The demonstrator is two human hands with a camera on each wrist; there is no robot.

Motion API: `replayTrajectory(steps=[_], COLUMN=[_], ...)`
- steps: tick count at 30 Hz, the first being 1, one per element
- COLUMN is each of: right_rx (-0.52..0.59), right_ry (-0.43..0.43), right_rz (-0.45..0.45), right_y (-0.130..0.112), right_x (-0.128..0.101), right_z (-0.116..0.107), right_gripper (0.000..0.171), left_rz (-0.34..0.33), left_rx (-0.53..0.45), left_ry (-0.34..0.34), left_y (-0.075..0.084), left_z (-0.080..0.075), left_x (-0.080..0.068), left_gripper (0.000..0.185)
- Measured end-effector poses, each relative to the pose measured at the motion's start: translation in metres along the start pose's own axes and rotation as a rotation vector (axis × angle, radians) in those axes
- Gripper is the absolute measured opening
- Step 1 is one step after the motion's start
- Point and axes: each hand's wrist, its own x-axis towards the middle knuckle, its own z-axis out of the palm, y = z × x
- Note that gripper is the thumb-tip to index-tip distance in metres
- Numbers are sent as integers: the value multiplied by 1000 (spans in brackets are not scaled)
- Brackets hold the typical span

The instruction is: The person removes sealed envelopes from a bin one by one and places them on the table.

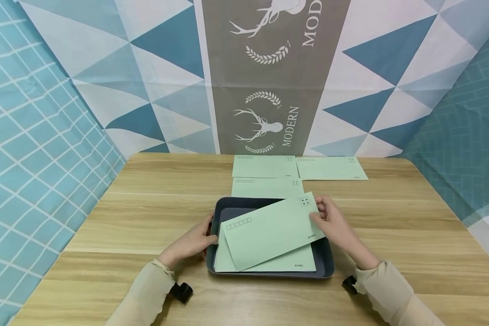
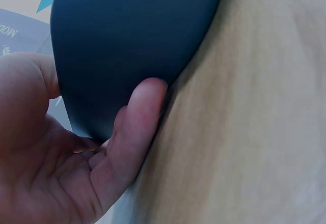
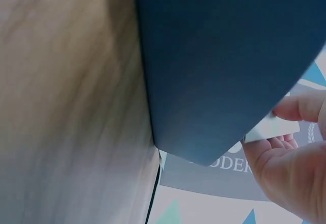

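Note:
A dark grey tray [image 1: 328,267] sits on the wooden table near the front edge. A pale green envelope [image 1: 269,231] lies tilted above it, over another green envelope [image 1: 293,262] flat in the tray. My right hand [image 1: 328,217] pinches the tilted envelope at its right end, near the stamp boxes. My left hand [image 1: 193,242] grips the tray's left rim; in the left wrist view its fingers [image 2: 137,127] wrap the tray's dark outer wall [image 2: 132,35]. The right wrist view shows the tray's underside [image 3: 229,61] and my fingertips [image 3: 300,107] on the envelope's edge.
Three more green envelopes lie flat beyond the tray: one just behind it [image 1: 266,187], one further back [image 1: 265,166], one at back right [image 1: 331,168]. A patterned cloth backdrop [image 1: 265,77] rises behind the table. Bare wood [image 1: 138,203] spreads left and right of the tray.

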Motion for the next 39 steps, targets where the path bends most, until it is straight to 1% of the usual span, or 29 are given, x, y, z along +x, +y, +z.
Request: replayTrajectory(steps=[8,13,19,26,31,35,39], right_rx=[11,29,57,131,155,214,324], right_ry=[51,91,114,194,251,278,305], right_rz=[7,8,25,33,52,57,39], right_y=[2,3,4,6,8,12,15], right_x=[2,2,3,7,10,11,14], right_z=[-2,-3,-5,-12,-17,-19,-21], right_gripper=[24,25,29,33,33,31,19], left_rz=[-9,-13,-17,-8,-3,-4,1], left_rx=[-2,-2,4,-3,-5,-10,-12], left_ry=[1,2,5,4,4,1,-2], left_y=[0,0,-1,-3,-3,-2,-1], left_z=[1,1,1,1,1,1,0], left_x=[-2,-3,-2,-1,0,0,0], left_gripper=[74,74,75,75,74,74,74])
